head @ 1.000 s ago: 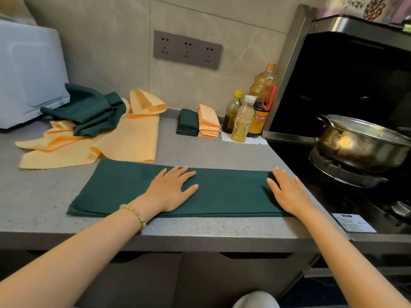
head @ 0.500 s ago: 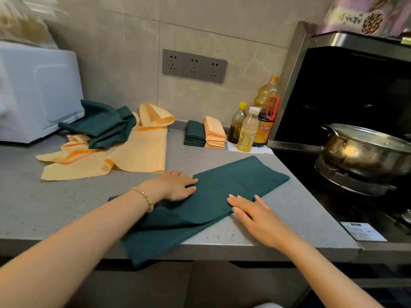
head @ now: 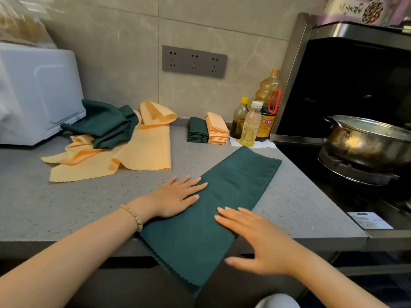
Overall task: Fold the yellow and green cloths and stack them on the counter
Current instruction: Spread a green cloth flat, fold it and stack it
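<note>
Right now, from the head camera, your left hand [head: 178, 194] lies flat with its fingers straight and spread. The fingertips rest on the left edge of the folded green cloth [head: 231, 187] and grasp nothing. Your right hand [head: 255, 238] is flat too, fingers extended and pressed onto the cloth's right side close to the counter's front edge, also holding nothing. A beaded bracelet [head: 133, 216] sits on your left wrist.

The green cloth is a long folded strip lying diagonally on the grey counter [head: 66, 207]. Its far end points toward the bottles, and its scalloped near end hangs over the front edge.

Further back on the left, an unfolded yellow cloth [head: 146, 152] is spread out with a crumpled green cloth [head: 104, 125] lying on top of it, just beside a white appliance [head: 37, 92]. Against the wall stand 2 finished piles touching side by side, the folded green stack [head: 196, 130] and the folded yellow stack [head: 216, 130]. Just to their right are 3 bottles [head: 251, 127]. On the stove at the right sits a lidded metal pot [head: 367, 141].
</note>
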A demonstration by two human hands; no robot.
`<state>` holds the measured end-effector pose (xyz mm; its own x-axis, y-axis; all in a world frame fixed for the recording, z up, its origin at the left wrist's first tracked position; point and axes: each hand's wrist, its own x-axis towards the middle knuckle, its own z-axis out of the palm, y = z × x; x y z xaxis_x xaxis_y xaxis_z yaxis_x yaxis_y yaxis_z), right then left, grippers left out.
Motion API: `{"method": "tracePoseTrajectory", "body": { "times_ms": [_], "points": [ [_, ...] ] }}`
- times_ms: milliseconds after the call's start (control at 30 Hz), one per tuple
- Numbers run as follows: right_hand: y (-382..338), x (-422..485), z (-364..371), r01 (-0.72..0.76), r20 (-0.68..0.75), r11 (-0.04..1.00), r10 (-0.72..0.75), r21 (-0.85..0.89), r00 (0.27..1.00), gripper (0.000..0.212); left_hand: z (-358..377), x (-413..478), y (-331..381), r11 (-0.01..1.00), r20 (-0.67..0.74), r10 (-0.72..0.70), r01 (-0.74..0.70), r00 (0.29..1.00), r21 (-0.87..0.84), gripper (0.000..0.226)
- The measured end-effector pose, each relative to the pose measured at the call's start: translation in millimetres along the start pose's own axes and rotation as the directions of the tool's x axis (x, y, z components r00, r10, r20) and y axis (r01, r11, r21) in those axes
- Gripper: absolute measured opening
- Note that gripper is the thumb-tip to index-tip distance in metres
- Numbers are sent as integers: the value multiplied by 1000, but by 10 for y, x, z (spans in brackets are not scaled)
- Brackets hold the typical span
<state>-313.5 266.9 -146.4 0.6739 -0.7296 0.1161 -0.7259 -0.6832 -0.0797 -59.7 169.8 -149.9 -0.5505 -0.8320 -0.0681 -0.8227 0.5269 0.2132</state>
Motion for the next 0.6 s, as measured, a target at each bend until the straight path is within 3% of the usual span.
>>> {"method": "tracePoseTrajectory", "body": {
  "times_ms": [100, 200, 300, 367, 433, 500, 567, 600],
  "points": [
    [-182, 100, 134, 24, -133, 984, -48, -177, 990, 68, -7, -11, -22, 990, -58, 52, -59, 997, -126, 44],
    [-251, 192, 225, 10, -213, 971, -62, -239, 975, 64, -94, -96, -78, 859, -100, 18, -66, 995, -508, 34],
    [-243, 223, 183, 0, -277, 968, -71, -249, 958, 51, -168, -186, -192, 812, -94, 9, -63, 996, -580, 27],
    [-199, 228, 133, -47, -339, 994, 10, -102, 941, 41, -222, -238, -249, 776, -48, 7, -36, 999, -630, 29],
    [-154, 256, 45, -175, -337, 955, 251, 241, 907, 30, -305, -306, -260, 748, 31, 33, -4, 999, -664, 33],
    [-78, 306, -93, -328, -190, 752, 510, 572, 839, 30, -387, -341, -247, 810, 94, 61, 5, 994, -586, 35],
    [32, 342, -210, -457, -38, 512, 695, 728, 718, 36, -434, -345, -169, 854, 147, 43, 40, 988, -519, 40],
    [87, 344, -230, -473, -18, 450, 739, 757, 674, 40, -442, -324, -114, 864, 118, 59, 9, 991, -503, 37]
  ]
}}
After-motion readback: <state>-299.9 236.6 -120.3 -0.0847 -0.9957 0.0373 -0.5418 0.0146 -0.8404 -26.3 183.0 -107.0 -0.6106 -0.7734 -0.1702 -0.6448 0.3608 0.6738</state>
